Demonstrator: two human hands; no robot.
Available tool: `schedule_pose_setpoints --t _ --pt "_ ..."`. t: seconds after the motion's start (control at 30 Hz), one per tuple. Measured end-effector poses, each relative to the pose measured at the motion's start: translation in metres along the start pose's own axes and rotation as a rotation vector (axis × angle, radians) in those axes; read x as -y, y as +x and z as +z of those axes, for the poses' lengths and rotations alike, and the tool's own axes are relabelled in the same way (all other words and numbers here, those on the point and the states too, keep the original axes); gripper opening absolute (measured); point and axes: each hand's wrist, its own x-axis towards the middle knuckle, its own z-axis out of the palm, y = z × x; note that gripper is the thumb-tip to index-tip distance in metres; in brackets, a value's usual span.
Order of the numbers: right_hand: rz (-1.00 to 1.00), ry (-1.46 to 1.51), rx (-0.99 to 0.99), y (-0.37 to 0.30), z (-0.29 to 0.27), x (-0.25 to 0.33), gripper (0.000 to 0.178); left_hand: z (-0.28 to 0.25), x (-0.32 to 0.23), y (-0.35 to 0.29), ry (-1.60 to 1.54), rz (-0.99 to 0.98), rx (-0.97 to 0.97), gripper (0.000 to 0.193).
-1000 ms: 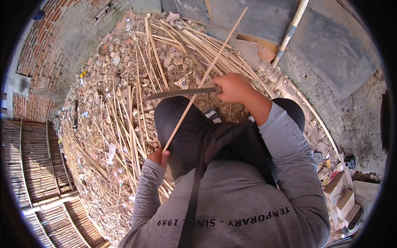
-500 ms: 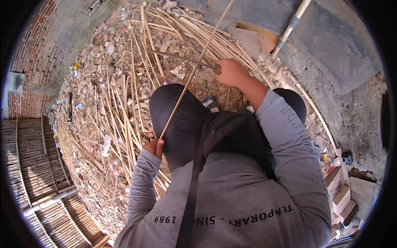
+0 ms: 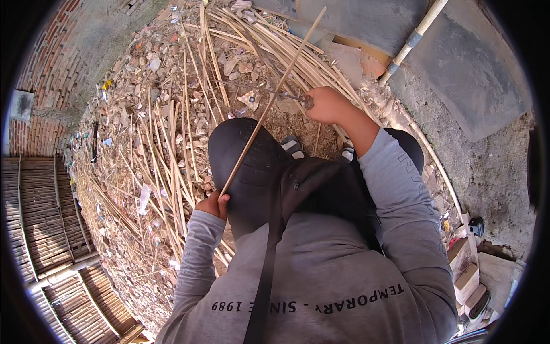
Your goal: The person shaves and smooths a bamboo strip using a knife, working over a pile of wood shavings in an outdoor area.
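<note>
While our LH clamps the near end of a long, thin, pale-tan bamboo-like strip back & left of our black-trousered left knee, the strip's long axis slants over that knee, fwd & right. Our RH, fwd & right of the knee, has its fingers wrapped round the handle of a dark, narrow metal blade. Blade & strip cross fwd of the knee, nearer RH than LH; can't tell if touching.

The stick is smooth, matt wood, the knife dull metal; the shirt is matt cloth, the wall rough brick.
</note>
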Motion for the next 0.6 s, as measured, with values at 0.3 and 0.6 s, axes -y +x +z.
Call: schedule_pose_setpoints --t 0.3,0.6 --pt "-0.07 -0.063 -0.074 -0.004 0.005 -0.02 0.024 0.006 -0.008 -0.003 0.064 -0.002 -0.032 0.042" --pt "-0.275 -0.328 -0.165 -0.03 0.006 0.038 0.021 0.005 -0.005 -0.005 0.085 -0.009 -0.058 0.037"
